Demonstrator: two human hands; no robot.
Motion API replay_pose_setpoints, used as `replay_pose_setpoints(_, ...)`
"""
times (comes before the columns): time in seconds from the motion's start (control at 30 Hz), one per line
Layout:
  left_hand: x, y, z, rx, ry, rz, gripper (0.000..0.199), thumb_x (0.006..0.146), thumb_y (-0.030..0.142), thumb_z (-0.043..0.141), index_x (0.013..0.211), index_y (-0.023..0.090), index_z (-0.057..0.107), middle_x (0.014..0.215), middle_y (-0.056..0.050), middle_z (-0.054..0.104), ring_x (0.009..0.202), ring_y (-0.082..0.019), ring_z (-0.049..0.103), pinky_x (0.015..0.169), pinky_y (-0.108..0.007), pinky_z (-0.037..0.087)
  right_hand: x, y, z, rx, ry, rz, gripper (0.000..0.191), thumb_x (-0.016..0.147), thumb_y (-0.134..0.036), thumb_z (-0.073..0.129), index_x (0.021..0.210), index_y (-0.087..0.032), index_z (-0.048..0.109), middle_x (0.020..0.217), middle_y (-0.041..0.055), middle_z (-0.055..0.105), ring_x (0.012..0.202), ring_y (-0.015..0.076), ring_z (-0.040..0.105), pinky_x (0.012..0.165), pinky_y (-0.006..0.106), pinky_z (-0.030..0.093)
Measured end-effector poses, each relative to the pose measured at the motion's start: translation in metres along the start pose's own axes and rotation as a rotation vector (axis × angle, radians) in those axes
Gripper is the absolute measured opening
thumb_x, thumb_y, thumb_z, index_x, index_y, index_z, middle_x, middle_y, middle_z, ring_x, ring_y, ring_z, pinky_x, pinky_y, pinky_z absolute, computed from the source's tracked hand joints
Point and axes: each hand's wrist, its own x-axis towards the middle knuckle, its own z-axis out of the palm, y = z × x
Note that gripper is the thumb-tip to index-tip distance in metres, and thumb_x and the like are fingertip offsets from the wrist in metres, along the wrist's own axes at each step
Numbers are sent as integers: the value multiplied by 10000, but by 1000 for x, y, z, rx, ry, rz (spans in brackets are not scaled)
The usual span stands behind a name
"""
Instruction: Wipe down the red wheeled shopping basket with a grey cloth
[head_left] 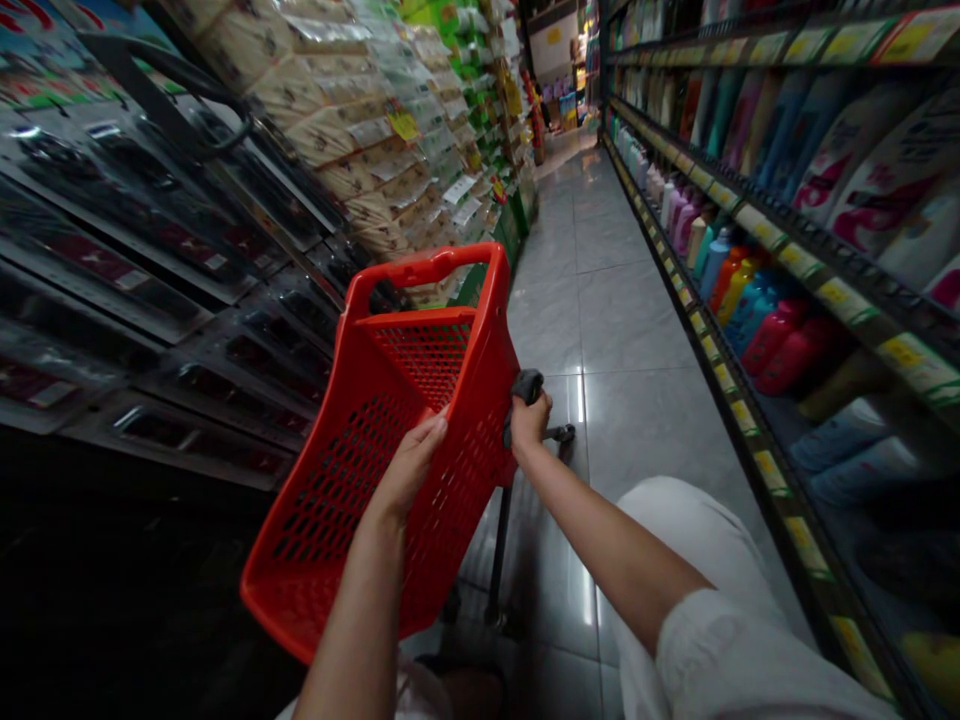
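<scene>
A red plastic shopping cart basket (pixel 480 420) with slotted walls stands tilted in the middle of the view, its handle opening at the top end. My left hand (pixel 416 455) grips the basket's near rim, the thumb lying over the edge and the other fingers hidden. On the right of the basket, my right hand (pixel 531 415) is wrapped round a black part (pixel 527 385) of the cart's frame. Dark legs and a caster (pixel 566 433) show beside and below it.
Shelves (pixel 757 220) of colourful bottles run along the right. Stacked packages (pixel 360 130) and boxed goods (pixel 127 250) line the left. A grey tiled aisle (pixel 585 230) leads away between them. My knee in white clothing (pixel 675 520) is at lower right.
</scene>
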Motion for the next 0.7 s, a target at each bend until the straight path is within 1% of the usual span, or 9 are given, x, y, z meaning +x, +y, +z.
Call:
replay_pose_setpoints(0.1,1,0,-1,-10,18,-18,526,748,494,778,1168,180,742,1246,-108,709,1256,-320,596,1146,-440,382,11,-21,-1,84,-69,-254,291,795,-264,585,1064,-189,669,1133,87,639,1082,221,615,1001,346,450)
replay_pose_setpoints(0.17,3,-1,-2,5,36,-9,526,744,497,780,1161,179,744,1254,-106,706,1276,-317,581,1160,-434,364,9,-18,-7,32,-81,-169,261,786,-248,586,1020,-182,681,1099,91,657,1074,228,623,983,341,458)
replay_pose_setpoints(0.27,3,-1,-3,50,50,14,548,755,513,766,1179,168,734,1305,-114,675,1357,-311,503,1190,-425,315,2,-5,-14,-67,-60,99,214,786,-237,569,945,-156,686,934,105,691,949,260,666,850,348,507)
replay_pose_setpoints(0.33,2,0,-3,59,45,15,564,764,523,754,1196,162,724,1323,-119,663,1372,-313,486,1189,-432,315,4,-9,-13,-78,-63,155,215,792,-251,573,947,-154,686,900,107,695,911,271,675,809,354,516)
replay_pose_setpoints(0.4,1,1,-1,51,45,13,563,763,524,753,1196,165,725,1318,-117,667,1353,-315,507,1180,-432,331,9,-26,-8,-35,-98,47,255,801,-275,595,1014,-164,680,987,107,687,975,267,661,877,364,507)
replay_pose_setpoints(0.5,-1,1,2,53,67,22,556,741,531,771,1167,175,742,1292,-110,684,1321,-314,540,1170,-419,347,14,-53,-1,67,-201,-249,324,821,-295,607,1129,-204,650,1207,100,613,1150,257,587,1038,395,436)
replay_pose_setpoints(0.53,-2,1,2,59,75,23,560,734,539,773,1161,177,745,1286,-110,687,1315,-314,546,1168,-417,350,14,-55,1,81,-214,-296,322,827,-284,598,1136,-209,646,1243,102,591,1182,257,566,1065,409,414)
replay_pose_setpoints(0.6,-2,1,2,75,87,21,569,731,550,772,1160,178,745,1291,-111,684,1313,-313,547,1167,-418,350,9,-47,1,62,-167,-235,299,828,-261,577,1111,-196,650,1236,119,589,1187,264,560,1072,421,404)
replay_pose_setpoints(0.7,-2,0,1,95,95,16,568,744,549,763,1172,176,738,1320,-110,667,1342,-308,519,1177,-417,332,5,-14,1,25,-46,57,271,820,-270,560,1045,-151,653,1109,154,655,1082,276,618,968,397,465)
